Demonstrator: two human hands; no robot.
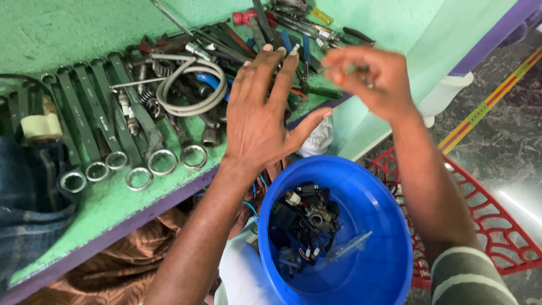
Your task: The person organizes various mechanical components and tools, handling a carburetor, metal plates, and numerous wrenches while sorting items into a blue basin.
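I am pinching a small, thin metal part [361, 76] (blurred, likely light, stiff and easy to drop) between my right hand's [367, 79] fingertips above the far green shelf's [107, 200] edge, while my left hand [262, 116] is hovering spread wide, empty, over the tools, near the blue plastic bucket [367, 237].

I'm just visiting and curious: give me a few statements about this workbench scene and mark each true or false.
1. The bucket is red. False: it is blue.
2. The left hand is spread open over the tools. True.
3. The spanners lie in a row on the green shelf. True.
4. The bucket is empty. False: dark small parts lie in it.
5. The right hand pinches a small thin item in its fingers. True, though it is too blurred to identify.
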